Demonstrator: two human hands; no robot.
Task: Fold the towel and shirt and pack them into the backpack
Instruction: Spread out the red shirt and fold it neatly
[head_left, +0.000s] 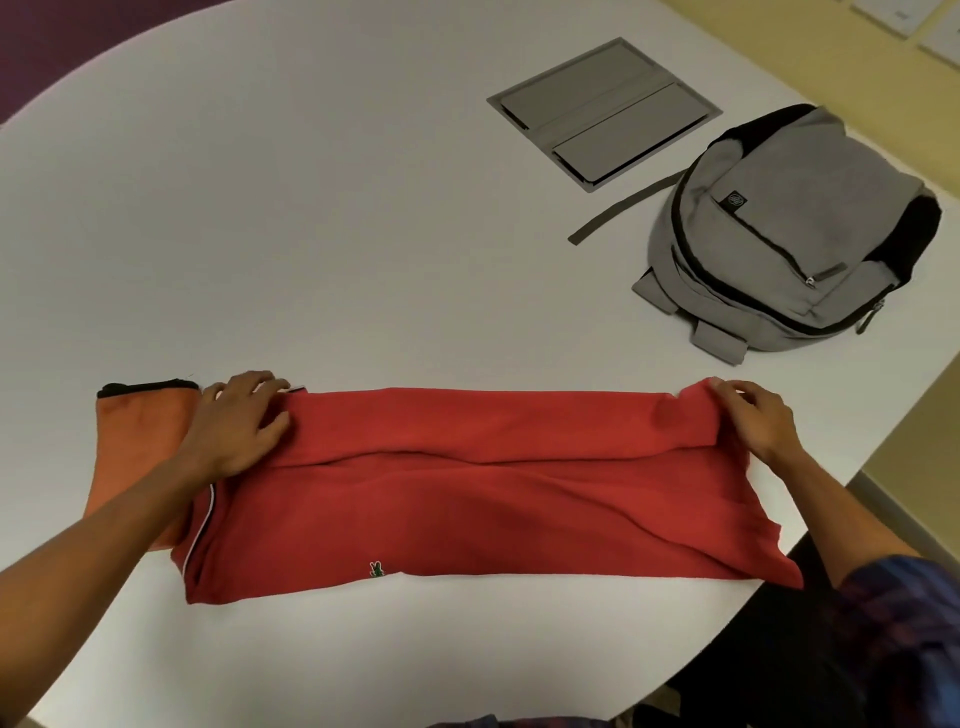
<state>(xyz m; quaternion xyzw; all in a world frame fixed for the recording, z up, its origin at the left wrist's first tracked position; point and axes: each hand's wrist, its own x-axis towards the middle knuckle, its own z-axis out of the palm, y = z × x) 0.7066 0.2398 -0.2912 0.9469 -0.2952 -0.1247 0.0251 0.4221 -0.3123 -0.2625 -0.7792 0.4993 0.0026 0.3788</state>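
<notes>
1. The red shirt lies folded lengthwise on the table, with a small green logo.
2. Left hand presses flat; right hand pinches the shirt's edge.
3. The towel lies left; the backpack bears an unreadable label.

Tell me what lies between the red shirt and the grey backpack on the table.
Head view: nothing lies between them. Only bare white table separates the red shirt from the grey backpack. The backpack's loose strap trails off farther back.

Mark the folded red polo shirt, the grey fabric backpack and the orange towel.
red polo shirt (467, 499), head view, middle of its front.
grey fabric backpack (810, 171), head view, upper panel.
orange towel (140, 441), head view, bare middle.
</notes>
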